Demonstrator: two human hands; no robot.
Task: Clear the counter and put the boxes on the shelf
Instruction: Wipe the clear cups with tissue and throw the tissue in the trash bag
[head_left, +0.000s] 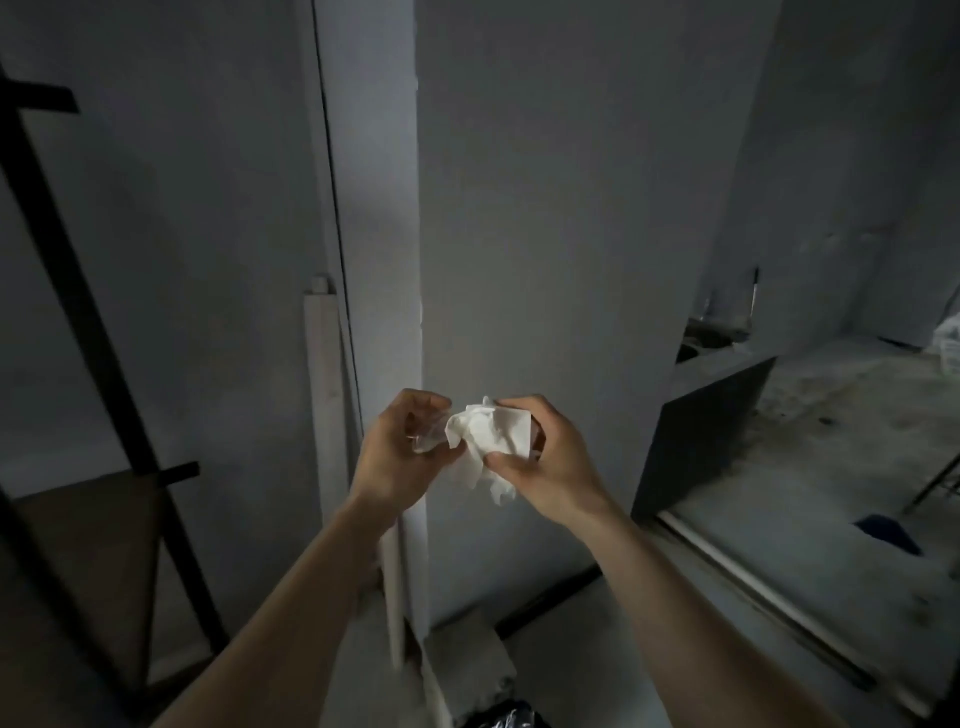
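Note:
Both hands are raised in front of a grey wall corner at the middle of the head view. My right hand (540, 457) grips a crumpled white paper tissue (491, 441), thumb pressed on its lower edge. My left hand (400, 452) is closed on a small clear plastic piece (428, 434) that touches the tissue's left side. A bit of something brown shows behind the tissue inside my right hand; what it is cannot be told. No boxes, counter or shelf contents are in view.
A dark metal rack frame (104, 364) with a brown board stands at the left. A pale plank (327, 395) leans in the wall corner. A low grey ledge (727, 364) and a dirty concrete floor (831, 467) lie to the right, with a blue item (888, 532) on the floor.

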